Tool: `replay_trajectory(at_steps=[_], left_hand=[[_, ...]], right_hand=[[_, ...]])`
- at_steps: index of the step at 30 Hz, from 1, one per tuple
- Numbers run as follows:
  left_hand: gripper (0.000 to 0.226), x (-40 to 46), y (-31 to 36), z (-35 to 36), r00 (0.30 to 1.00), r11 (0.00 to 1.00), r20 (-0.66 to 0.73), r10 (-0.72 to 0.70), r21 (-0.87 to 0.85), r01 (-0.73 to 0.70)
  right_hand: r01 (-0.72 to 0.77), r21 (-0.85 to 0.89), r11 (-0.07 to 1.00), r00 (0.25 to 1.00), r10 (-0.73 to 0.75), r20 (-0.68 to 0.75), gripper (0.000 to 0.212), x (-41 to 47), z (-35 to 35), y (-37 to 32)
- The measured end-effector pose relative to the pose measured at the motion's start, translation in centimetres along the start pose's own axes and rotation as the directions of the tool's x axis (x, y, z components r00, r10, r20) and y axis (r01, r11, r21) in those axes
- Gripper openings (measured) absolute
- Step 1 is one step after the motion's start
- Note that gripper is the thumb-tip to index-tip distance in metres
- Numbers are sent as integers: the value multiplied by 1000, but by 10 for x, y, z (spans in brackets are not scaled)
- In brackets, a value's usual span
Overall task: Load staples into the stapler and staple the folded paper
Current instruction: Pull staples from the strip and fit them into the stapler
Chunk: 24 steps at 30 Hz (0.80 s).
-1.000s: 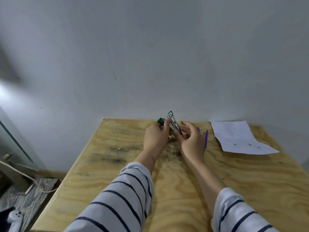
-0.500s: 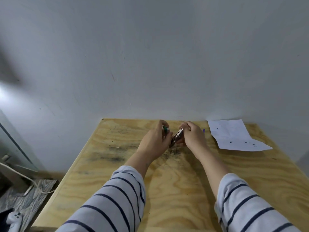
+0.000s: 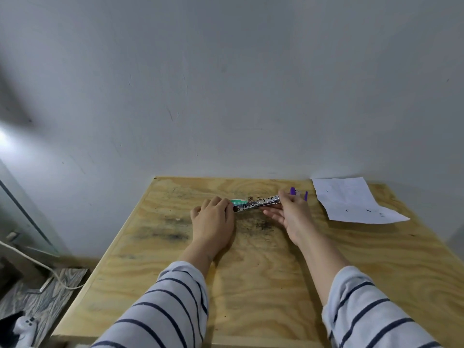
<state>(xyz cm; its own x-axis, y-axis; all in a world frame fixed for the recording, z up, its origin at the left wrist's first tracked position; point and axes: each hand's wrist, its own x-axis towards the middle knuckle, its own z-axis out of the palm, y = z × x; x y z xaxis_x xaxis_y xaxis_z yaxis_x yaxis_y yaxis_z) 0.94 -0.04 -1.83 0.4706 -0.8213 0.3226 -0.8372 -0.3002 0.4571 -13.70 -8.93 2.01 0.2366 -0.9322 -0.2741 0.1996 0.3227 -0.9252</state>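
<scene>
At the far edge of a plywood counter [image 3: 251,272], a person holds an opened stapler [image 3: 258,203] lying flat, its metal magazine stretched between two hands. The left hand [image 3: 213,222] pinches one end with curled fingers, just beside a green staple box [image 3: 237,201]; the right hand [image 3: 292,216] pinches the other end, near the purple cover [image 3: 300,194], its lower fingers spread under the metal. The folded paper [image 3: 349,202] lies untouched at the far right corner, apart from both hands. Whether staples sit in the magazine cannot be told. Judged from here, a loose strip could slide out or break if the channel tips, and a cover snapped down carelessly could nip a fingertip. Count: one stapler, one staple box, one paper, two hands.
</scene>
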Motion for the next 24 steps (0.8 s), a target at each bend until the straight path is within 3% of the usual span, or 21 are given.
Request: replay_trajectory(at_steps=[5,9,16,24], left_hand=[[42,2,24,3,996,1000,82,22,13,-23],[61,7,36,7,985,997,155,-73,33,68],[71,7,42,13,967,981,162,-195,56,188],[69,10,45,8,947,970,214,-239,89,224]], right_hand=[[-10,2,1000,1000,10,6,13,-2,2,8],[15,-75,997,1000,-16,-17,14,0,-5,11],[57,-126,990,998,-54,27,15,-3,-11,13],[103,-166,981,995,-102,9,20,-5,-10,16]])
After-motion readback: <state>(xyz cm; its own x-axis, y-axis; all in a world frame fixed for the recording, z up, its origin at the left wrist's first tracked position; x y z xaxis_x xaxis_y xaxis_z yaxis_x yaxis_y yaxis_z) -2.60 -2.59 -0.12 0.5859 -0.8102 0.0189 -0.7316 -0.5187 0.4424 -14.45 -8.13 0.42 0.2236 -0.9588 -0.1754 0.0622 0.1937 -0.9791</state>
